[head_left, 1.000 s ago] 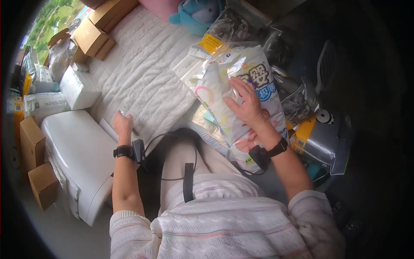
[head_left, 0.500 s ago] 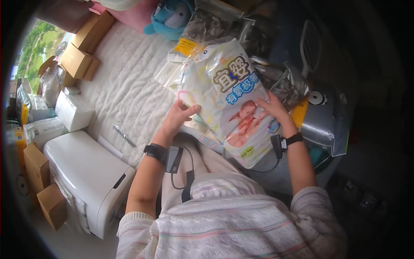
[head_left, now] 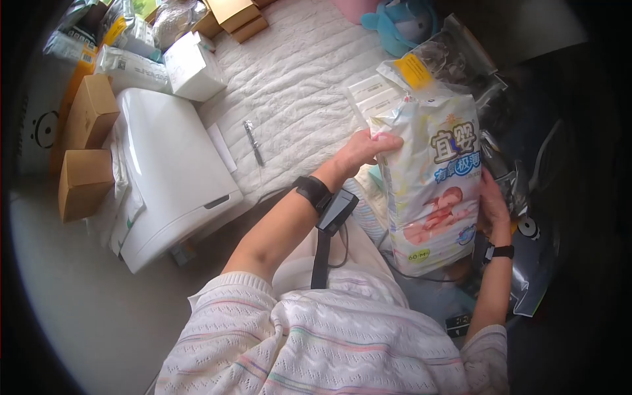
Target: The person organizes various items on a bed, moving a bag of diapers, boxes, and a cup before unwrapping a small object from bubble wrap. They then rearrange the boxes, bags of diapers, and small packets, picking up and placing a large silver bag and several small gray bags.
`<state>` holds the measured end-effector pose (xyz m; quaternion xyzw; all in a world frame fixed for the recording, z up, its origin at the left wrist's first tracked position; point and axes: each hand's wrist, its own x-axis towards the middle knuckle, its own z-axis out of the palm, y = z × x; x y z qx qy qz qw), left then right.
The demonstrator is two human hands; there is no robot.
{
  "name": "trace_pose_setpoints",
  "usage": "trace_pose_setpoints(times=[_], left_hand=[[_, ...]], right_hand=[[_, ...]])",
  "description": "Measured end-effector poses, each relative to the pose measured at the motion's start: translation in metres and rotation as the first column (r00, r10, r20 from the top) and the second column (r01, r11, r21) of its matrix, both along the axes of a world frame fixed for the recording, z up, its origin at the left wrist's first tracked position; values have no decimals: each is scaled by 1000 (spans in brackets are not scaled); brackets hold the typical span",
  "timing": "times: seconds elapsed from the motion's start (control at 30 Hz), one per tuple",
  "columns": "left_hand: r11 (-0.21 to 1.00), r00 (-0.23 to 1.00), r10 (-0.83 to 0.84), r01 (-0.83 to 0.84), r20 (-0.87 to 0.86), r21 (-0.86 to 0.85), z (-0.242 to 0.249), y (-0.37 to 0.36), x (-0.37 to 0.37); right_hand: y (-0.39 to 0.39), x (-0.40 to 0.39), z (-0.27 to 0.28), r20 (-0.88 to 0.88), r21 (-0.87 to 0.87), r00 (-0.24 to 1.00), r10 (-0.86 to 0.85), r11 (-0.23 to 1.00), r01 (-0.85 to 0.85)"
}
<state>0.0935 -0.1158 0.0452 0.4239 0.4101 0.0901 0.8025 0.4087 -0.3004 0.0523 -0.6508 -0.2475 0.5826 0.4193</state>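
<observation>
Two bare hands are set on one white plastic package (head_left: 431,178), which is held between them in front of the lap, its printed face turned up toward the head. Its upper left edge is pinched by the left hand (head_left: 359,153), the thumb being laid over the front and the other fingers mostly hidden behind. Its right edge is held by the right hand (head_left: 494,203), lower than the left; how far those fingers are curled behind it cannot be told. Large characters and a picture of a baby are printed between the two sets of fingers, and "60" can be read on a green patch below them.

Just above the left fingers, pale flat packets (head_left: 378,97) are partly covered by the package, with a yellow label (head_left: 415,71) seen beyond them. Farther past the fingertips, a blue plush toy (head_left: 398,29) is placed. Below the left fingers, a striped cloth (head_left: 370,220) is partly hidden. To their left, a slim dark object (head_left: 253,141) is laid on a quilted white cover (head_left: 283,79), and a smooth white bin-like case (head_left: 168,171) is seen well apart. Just beyond the right fingers, shiny bags (head_left: 503,164) are heaped; below them, a grey bag (head_left: 536,270) is marked with a round black-and-white print. Both wrists are strapped in black.
</observation>
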Motion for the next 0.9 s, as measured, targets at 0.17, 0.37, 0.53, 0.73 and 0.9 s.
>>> trace_pose_setpoints(times=[0.17, 0.37, 0.53, 0.73, 0.9], left_hand=[[1000, 976, -14, 20, 216, -23, 17, -16, -7], [998, 930, -62, 63, 362, 9, 23, -24, -13], [998, 944, -2, 25, 329, -64, -4, -24, -47], [974, 988, 146, -134, -52, 185, -64, -20, -97], [667, 155, 727, 74, -669, 741, -101, 12, -182]], right_hand=[[69, -12, 39, 118, 10, 993, 18, 1000, -19], [138, -16, 33, 162, -38, 975, 152, 988, -148], [153, -26, 27, 128, -126, 944, 303, 949, -288], [163, -49, 18, 173, -97, 952, 251, 967, -237], [159, -53, 23, 252, -53, 939, 235, 972, -229]])
